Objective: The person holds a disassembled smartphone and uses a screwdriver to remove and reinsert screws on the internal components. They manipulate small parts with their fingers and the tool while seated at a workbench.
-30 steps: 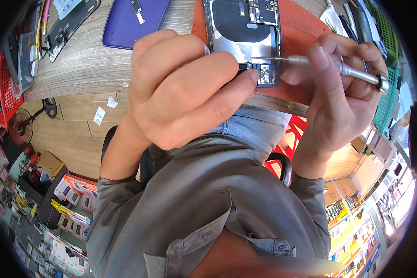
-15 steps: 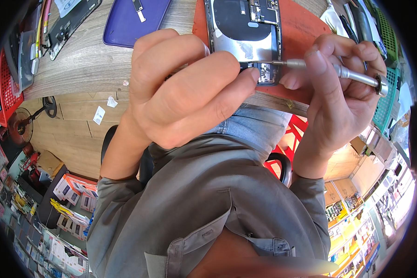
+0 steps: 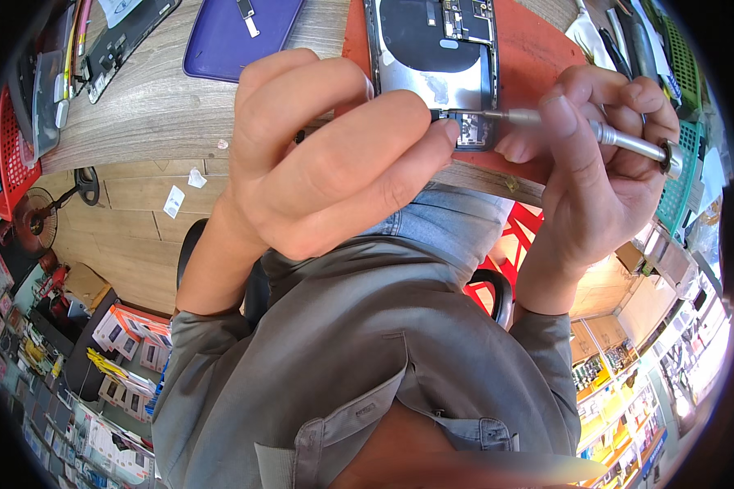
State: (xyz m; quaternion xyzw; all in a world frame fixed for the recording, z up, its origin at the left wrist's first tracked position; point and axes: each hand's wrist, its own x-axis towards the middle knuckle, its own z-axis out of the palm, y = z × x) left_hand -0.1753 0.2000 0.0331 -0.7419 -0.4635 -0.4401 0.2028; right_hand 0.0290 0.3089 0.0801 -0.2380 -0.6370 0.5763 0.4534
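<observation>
An opened smartphone, with its metal back plate and circuit board bare, lies on an orange-red mat at the table's front edge. My right hand grips a slim silver precision screwdriver with fingers and thumb. Its thin shaft points left, across the phone's lower end, and part of its handle is smeared by motion. My left hand is closed, with thumb and forefinger pinched at the phone's lower left corner. Whatever they pinch is hidden behind the fingers, as is that corner.
A purple tray with small parts sits left of the phone. Farther left lie a dark phone frame and a red basket. Tools and green baskets stand at the right. A fan is on the floor side.
The phone and both hands appear slightly farther right in view. The screwdriver's handle, sharp before, is now partly blurred, and its shaft sits a little lower. Both grips look the same.
</observation>
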